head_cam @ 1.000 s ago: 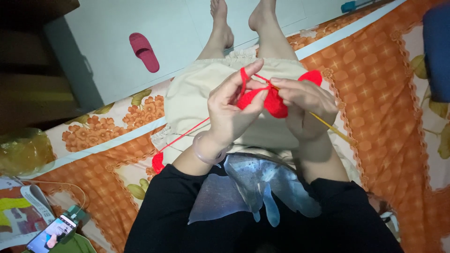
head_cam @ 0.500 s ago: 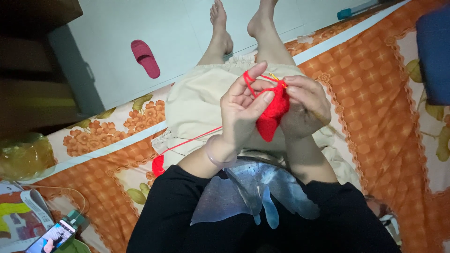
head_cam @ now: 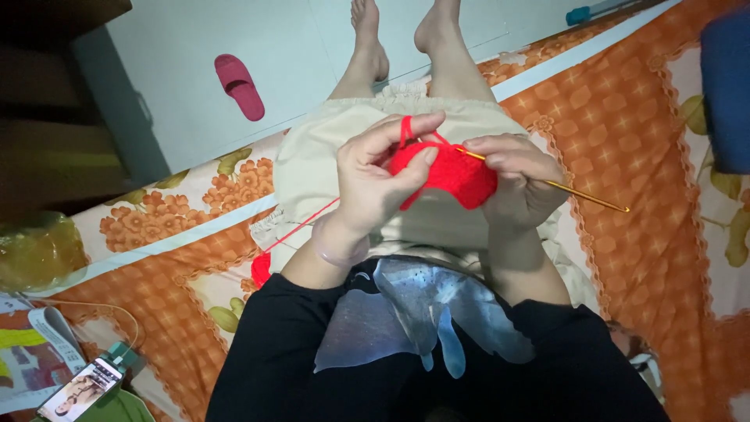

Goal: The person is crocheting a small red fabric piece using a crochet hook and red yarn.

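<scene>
We hold the red crochet piece [head_cam: 447,173] above the lap, over the cream skirt [head_cam: 328,168], between both hands. Our left hand [head_cam: 373,181] pinches its left edge, index finger raised with yarn [head_cam: 406,129] looped over it. Our right hand [head_cam: 517,178] is closed on the golden crochet hook [head_cam: 582,194]; its long axis runs from the work's top edge down-right, tip toward the left fingers.

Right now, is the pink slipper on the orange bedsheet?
No, the pink slipper lies on the pale floor, beyond the edge of the orange bedsheet.
</scene>
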